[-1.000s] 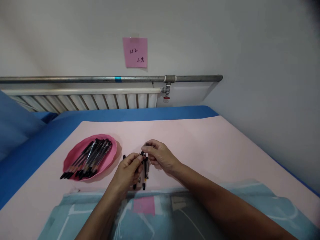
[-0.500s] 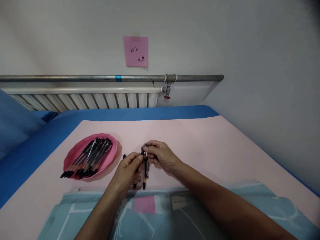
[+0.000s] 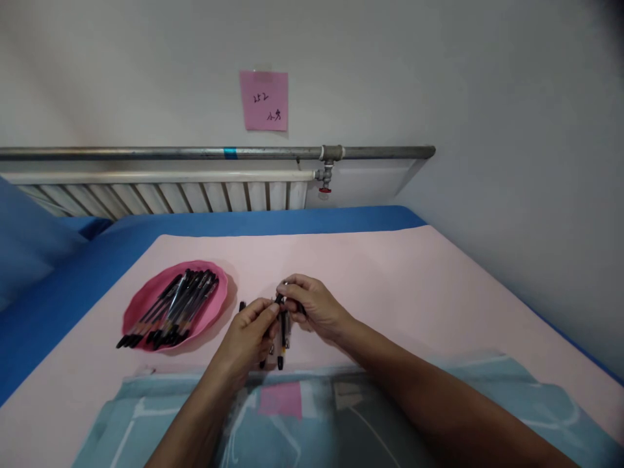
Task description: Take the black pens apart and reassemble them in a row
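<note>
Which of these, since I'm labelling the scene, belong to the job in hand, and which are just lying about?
Job in hand:
left hand
right hand
small dark piece they pinch
loose pens beneath
probably also the pink dish and the black-tipped pens in it

Just around:
handwritten pink note
metal pipe
red-handled valve
radiator

Small blk pen part pinched approx. mid-view, slanting 7-to-1 o'clock, detail unclear. Just below, toward 6 o'clock, loose pens, partly hidden, w/ blk ends. Toward 9 o'clock, piled blk-ended pens, also slanting 7-to-1, in pink dish.
</note>
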`<action>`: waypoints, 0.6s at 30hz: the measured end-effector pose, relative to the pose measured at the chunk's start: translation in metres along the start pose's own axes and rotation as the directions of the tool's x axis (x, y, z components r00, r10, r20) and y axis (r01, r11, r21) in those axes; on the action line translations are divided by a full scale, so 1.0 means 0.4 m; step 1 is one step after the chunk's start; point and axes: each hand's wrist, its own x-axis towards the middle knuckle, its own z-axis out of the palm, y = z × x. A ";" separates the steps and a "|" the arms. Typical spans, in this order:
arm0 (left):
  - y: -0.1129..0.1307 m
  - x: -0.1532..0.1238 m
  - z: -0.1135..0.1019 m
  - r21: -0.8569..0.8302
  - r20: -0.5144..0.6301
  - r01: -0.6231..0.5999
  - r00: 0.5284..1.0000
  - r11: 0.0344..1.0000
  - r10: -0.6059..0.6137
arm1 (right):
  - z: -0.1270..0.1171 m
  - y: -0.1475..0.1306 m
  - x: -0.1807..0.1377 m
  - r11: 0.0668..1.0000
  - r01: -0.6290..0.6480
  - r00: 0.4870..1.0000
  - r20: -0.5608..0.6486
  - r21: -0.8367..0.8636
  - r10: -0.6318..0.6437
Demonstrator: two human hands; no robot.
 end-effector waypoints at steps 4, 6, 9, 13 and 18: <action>0.003 -0.001 0.002 0.002 -0.006 0.019 1.000 1.000 -0.019 | -0.017 -0.006 0.016 0.997 0.079 0.994 -0.083 0.018 -0.077; 0.003 0.000 0.000 0.005 -0.010 0.027 1.000 1.000 -0.027 | -0.034 -0.014 0.026 0.990 0.134 0.981 -0.151 0.053 -0.125; -0.001 0.003 -0.005 -0.010 -0.013 0.019 1.000 1.000 -0.020 | -0.046 -0.024 0.026 0.994 0.107 0.984 -0.149 0.031 -0.101; -0.005 0.005 -0.008 -0.021 -0.003 0.013 1.000 1.000 -0.013 | -0.021 -0.018 0.006 0.996 -0.036 0.999 -0.004 -0.082 0.036; 0.002 0.001 0.000 0.047 -0.001 0.034 0.999 0.998 -0.034 | -0.022 -0.014 0.018 0.998 0.057 0.991 -0.120 -0.011 -0.058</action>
